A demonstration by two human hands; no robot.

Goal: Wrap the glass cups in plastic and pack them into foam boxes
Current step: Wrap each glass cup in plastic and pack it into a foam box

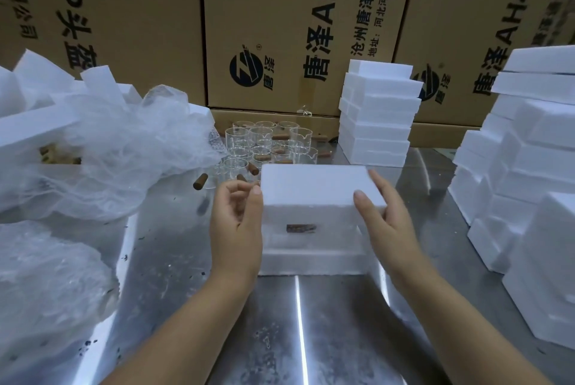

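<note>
We had cartons [280, 26] behind the table [311, 322], foam stacks [376, 117] on the right, and the closed box [311, 191] mid-table, just in front of the cups [264, 141]. Our right hand [382, 213] gripped its corner; our left hand [236, 219], loosely curled, only thumbed its left edge.

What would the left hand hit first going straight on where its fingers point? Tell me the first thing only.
Likely the small brown cylindrical piece lying just beyond the left hand. The clear glass cups stand behind it. Depth is unclear.
</note>
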